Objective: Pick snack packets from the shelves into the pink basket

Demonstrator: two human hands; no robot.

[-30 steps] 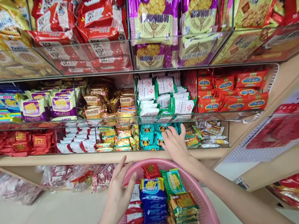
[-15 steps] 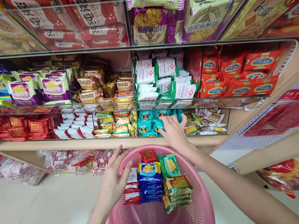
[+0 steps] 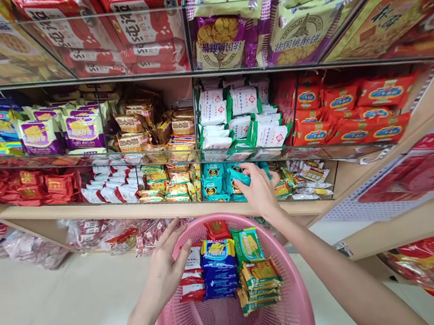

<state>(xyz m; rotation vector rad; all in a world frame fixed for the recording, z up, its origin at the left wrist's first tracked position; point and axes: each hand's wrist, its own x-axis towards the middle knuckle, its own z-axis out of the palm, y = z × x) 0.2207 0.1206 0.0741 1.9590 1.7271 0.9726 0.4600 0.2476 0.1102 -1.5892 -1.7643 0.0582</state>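
My right hand [image 3: 260, 188] reaches into the lowest shelf bin, its fingers closed on a teal snack packet [image 3: 239, 176]. More teal packets [image 3: 214, 187] lie just left of it. My left hand [image 3: 168, 258] rests at the left rim of a pink plastic basket [image 3: 299, 301], fingers spread and holding nothing. Inside the basket are blue packets [image 3: 219, 270], a green packet [image 3: 248, 245], a stack of gold-and-green packets [image 3: 260, 283], red-and-white packets [image 3: 192, 279] and a red packet [image 3: 217, 230].
Clear dividers and a wooden front edge [image 3: 127, 210] bound the low bins. White-and-green packets [image 3: 247, 120] and red packets [image 3: 347, 112] fill the shelf above. Bagged goods [image 3: 105, 232] lie under the shelf, and red bags [image 3: 428, 262] sit at the right.
My right hand has closed its fingers on a teal packet and tilted it up. My left hand stays by the basket rim. The whole view has shifted slightly.
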